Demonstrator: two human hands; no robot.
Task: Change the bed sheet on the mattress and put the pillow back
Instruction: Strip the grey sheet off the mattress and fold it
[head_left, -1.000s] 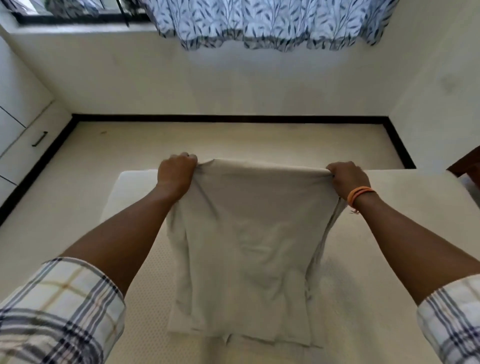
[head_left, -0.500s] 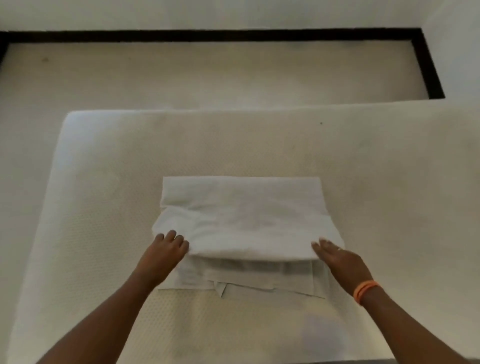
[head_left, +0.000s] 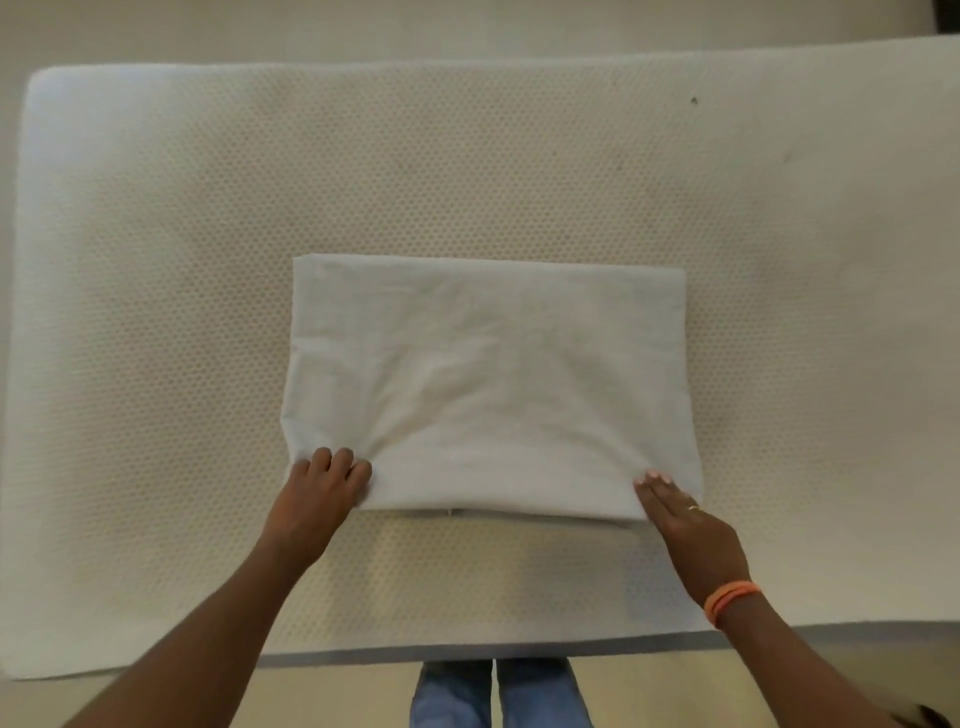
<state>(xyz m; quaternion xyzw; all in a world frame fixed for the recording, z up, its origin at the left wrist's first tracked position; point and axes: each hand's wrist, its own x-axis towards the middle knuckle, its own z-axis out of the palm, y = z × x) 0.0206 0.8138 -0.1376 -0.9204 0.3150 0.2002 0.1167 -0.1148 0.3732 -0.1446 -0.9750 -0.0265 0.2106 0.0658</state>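
Observation:
A folded white bed sheet lies flat as a neat rectangle in the middle of the bare, dimpled cream mattress. My left hand is at the sheet's near left corner, its fingers curled and gripping the cloth there. My right hand, with an orange band at the wrist, lies flat with straight fingers on the sheet's near right corner. No pillow is in view.
The mattress lies on a pale floor; its near edge runs just in front of my legs in blue jeans. Its left end is rounded, and the right side runs out of frame.
The sheet, held up by both hands a second ago, now lies folded on the mattress. Both hands drew its top layer toward me over the lower layers. The view has tilted down.

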